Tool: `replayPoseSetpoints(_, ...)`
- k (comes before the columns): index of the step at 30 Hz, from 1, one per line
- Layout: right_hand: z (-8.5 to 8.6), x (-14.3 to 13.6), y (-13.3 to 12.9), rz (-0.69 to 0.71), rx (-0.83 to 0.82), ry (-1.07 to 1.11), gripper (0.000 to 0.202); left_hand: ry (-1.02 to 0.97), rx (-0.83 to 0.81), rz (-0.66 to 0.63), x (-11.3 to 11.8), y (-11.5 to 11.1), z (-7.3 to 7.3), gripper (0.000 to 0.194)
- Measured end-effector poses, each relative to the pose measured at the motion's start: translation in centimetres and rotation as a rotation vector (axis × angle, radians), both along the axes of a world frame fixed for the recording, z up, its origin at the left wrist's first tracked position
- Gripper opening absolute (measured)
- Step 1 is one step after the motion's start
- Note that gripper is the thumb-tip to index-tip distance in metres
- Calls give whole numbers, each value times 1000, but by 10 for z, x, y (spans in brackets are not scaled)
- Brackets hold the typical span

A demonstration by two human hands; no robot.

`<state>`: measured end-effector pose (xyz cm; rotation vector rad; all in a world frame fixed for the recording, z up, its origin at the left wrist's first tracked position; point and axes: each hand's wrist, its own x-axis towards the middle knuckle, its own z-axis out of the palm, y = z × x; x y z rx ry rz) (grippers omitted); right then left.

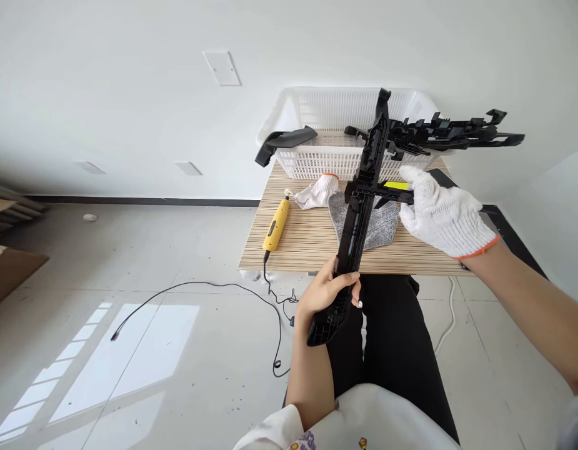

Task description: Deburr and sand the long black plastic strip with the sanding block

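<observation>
My bare left hand [330,289] grips the lower end of a long black plastic trim part [352,231], ribbed on the side facing me. The part slants upward, its far end over the white basket. My right hand [441,212], in a white knit glove with an orange cuff, is closed on the end of a slim black piece with prongs [392,194]. This piece meets the middle of the trim part from the right; whether the two are joined I cannot tell. A bright yellow strip [396,185] shows beside it, close to the gloved fingers.
The white basket [312,164] stands at the table's back against the wall, with several black plastic parts [438,134] across its rim. A yellow corded power tool [276,226], another white glove [320,191] and a grey cloth [380,225] lie on the wooden table [302,253]. Black cable [223,284] trails over the floor.
</observation>
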<state>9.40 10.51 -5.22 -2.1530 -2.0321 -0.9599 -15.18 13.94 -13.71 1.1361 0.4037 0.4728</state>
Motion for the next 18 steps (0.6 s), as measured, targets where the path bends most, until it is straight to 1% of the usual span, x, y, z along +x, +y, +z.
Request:
replayPoseSetpoints(6,3,-1,-1,-13,-39,27,60,-10,24,-16,0,1,-2,13)
replayPoseSetpoints(11,5,-4,-1,-41,-40,24,54,-3,24,-12,0,1,-2,14)
replayPoseSetpoints(18,7,-4,-2,-47,-63,63,52,9,0,-8,0,0,0,16)
